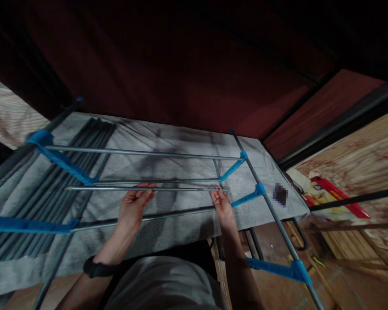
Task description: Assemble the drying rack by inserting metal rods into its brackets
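A thin grey metal tube (181, 189) lies level between my two hands. Near its middle, my left hand (134, 204) pinches it between thumb and fingers. My right hand (222, 204) grips the same tube close to its right end. Around them stands a rack frame of grey tubes with blue plastic brackets. One long crossbar (155, 152) runs behind the held tube, and a lower crossbar (177, 214) passes in front of it. A blue bracket (248, 197) on the right upright is just right of my right hand. Another blue bracket (63, 161) is on the left side.
Several loose grey tubes (93, 142) lie side by side on the cloth-covered table (194, 137) at the left. A blurred dark item (280, 195) rests near the table's right end. Beyond it are a red and yellow package (336, 198) and a wooden stool (352, 245).
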A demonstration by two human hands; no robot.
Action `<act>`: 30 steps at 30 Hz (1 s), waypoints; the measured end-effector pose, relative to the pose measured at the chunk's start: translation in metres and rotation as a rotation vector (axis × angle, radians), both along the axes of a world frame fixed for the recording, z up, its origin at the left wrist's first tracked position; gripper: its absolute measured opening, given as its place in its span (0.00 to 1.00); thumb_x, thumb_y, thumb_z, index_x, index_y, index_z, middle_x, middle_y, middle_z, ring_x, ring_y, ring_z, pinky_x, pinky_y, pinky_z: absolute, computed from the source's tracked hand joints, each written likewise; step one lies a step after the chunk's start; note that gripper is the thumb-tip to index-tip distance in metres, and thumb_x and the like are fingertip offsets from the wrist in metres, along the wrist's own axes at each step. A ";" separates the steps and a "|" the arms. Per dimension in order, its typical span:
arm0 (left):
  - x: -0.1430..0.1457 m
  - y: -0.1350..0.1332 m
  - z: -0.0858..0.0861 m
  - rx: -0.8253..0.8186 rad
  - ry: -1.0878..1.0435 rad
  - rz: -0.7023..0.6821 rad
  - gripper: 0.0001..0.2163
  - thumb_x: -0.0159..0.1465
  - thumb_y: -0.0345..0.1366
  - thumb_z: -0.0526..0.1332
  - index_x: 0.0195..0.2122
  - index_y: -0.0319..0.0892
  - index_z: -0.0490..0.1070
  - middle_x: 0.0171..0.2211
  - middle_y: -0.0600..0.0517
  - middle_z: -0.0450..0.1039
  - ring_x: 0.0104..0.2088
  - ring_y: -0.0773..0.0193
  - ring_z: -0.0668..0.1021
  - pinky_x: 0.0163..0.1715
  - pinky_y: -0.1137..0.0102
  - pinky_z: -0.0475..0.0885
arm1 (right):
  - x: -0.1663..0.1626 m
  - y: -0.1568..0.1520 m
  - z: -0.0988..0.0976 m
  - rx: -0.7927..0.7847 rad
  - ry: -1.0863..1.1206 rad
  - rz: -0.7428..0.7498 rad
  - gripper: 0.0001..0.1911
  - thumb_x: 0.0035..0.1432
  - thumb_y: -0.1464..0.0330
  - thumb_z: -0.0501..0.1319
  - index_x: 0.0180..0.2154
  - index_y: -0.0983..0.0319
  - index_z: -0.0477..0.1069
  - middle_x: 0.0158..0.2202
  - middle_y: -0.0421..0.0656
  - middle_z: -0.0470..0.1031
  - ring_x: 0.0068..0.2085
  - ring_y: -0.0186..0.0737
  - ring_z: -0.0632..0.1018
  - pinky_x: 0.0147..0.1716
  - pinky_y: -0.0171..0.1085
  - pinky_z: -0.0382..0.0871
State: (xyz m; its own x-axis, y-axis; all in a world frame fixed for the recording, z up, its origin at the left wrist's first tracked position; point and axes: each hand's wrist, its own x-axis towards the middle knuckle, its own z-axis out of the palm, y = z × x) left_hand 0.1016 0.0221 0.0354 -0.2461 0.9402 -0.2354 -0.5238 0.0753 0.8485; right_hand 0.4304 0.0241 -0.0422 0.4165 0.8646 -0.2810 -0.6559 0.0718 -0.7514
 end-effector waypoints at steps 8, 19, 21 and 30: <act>0.021 -0.002 0.019 0.097 0.134 -0.048 0.15 0.52 0.40 0.75 0.39 0.46 0.77 0.42 0.50 0.82 0.45 0.58 0.82 0.43 0.66 0.79 | -0.002 0.004 0.005 -0.040 0.044 -0.001 0.07 0.54 0.69 0.70 0.32 0.56 0.73 0.31 0.34 0.79 0.39 0.34 0.80 0.54 0.39 0.72; 0.038 -0.018 0.053 0.239 0.278 -0.033 0.20 0.62 0.42 0.69 0.54 0.50 0.69 0.44 0.51 0.81 0.47 0.57 0.82 0.49 0.61 0.77 | -0.033 -0.002 0.016 -0.020 0.245 0.093 0.07 0.56 0.75 0.69 0.32 0.58 0.74 0.31 0.37 0.81 0.37 0.34 0.81 0.52 0.40 0.75; 0.041 -0.023 0.056 0.254 0.303 -0.041 0.22 0.63 0.43 0.68 0.56 0.50 0.67 0.45 0.51 0.81 0.48 0.58 0.82 0.52 0.61 0.75 | -0.049 -0.002 0.018 0.002 0.270 0.132 0.07 0.57 0.76 0.68 0.32 0.58 0.74 0.31 0.37 0.81 0.37 0.35 0.81 0.51 0.41 0.76; 0.044 -0.025 0.055 0.415 0.491 -0.105 0.30 0.69 0.44 0.61 0.69 0.48 0.51 0.42 0.50 0.78 0.46 0.58 0.81 0.58 0.56 0.70 | -0.129 -0.007 0.046 -0.131 0.358 0.494 0.05 0.65 0.68 0.61 0.34 0.60 0.73 0.33 0.40 0.80 0.36 0.34 0.80 0.44 0.37 0.78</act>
State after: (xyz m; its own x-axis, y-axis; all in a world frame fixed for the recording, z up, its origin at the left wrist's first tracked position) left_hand 0.1459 -0.0029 0.0900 -0.1347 0.9536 0.2692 -0.0758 -0.2808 0.9568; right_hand 0.3012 0.0169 0.0041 -0.1632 0.8799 -0.4463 -0.8010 -0.3823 -0.4608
